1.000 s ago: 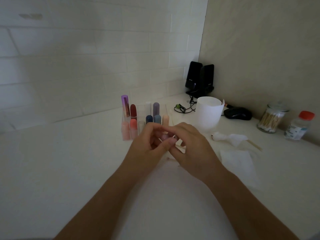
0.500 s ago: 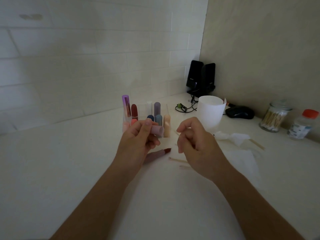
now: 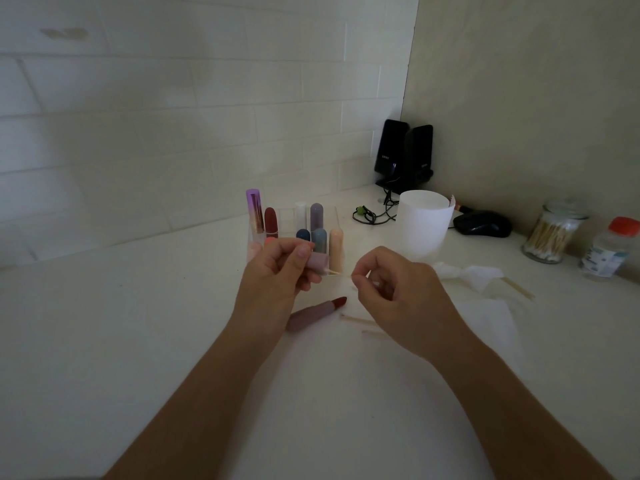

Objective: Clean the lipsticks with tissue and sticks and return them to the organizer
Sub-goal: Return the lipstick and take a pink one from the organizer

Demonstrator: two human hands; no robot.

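Observation:
My left hand (image 3: 277, 282) grips a mauve lipstick cap (image 3: 318, 262), its open end facing right. My right hand (image 3: 394, 292) pinches a thin cotton stick (image 3: 341, 274) whose tip sits at the cap's mouth. The uncapped lipstick (image 3: 313, 314), mauve body with a dark red bullet, lies on the white counter just below my hands. Behind my left hand stands the clear organizer (image 3: 332, 216) with several upright lipsticks in purple, red, white, grey, blue and peach.
Two used sticks (image 3: 360, 320) lie by my right wrist. A flat tissue (image 3: 491, 323) and a crumpled tissue (image 3: 471, 273) lie to the right. A white cup (image 3: 424, 230), black mouse (image 3: 483, 223), jar of cotton swabs (image 3: 550, 233), red-capped bottle (image 3: 611, 249) and black speakers (image 3: 403, 154) line the back right.
My hands came apart from a joined grip. The left hand lifted the cap clear, the lipstick body now lies on the counter, and the right hand brought a stick to the cap's mouth.

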